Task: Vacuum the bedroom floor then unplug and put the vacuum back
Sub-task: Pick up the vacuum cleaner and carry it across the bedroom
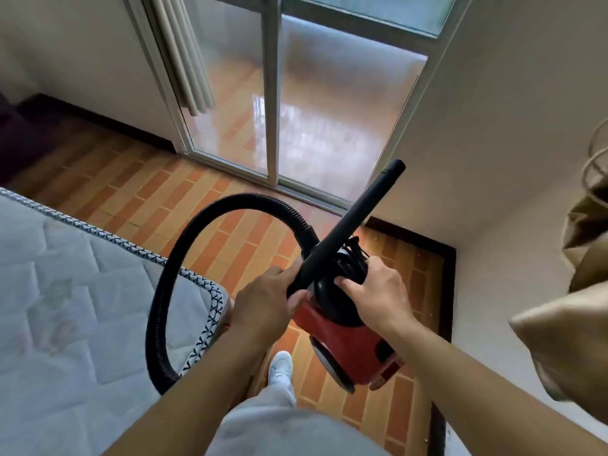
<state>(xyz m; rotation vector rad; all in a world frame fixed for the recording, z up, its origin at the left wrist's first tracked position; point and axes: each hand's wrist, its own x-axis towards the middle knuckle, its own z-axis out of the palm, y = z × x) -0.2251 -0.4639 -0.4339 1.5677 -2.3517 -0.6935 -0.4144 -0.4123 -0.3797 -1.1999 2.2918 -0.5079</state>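
Red vacuum (348, 340) held up just right of mattress (65, 307) corner, top gripped by right hand (375, 291). Wand (348, 225) clasped by left hand (266, 301), long axis angled up, away from mattress.

— Any writing, brand or number to read here?
— None. The red vacuum cleaner (348, 342), lower centre of the frame, shows no label that can be made out.
— And the edge of the mattress (82, 291) at the left?
— Only a woven blue pattern, not letters.
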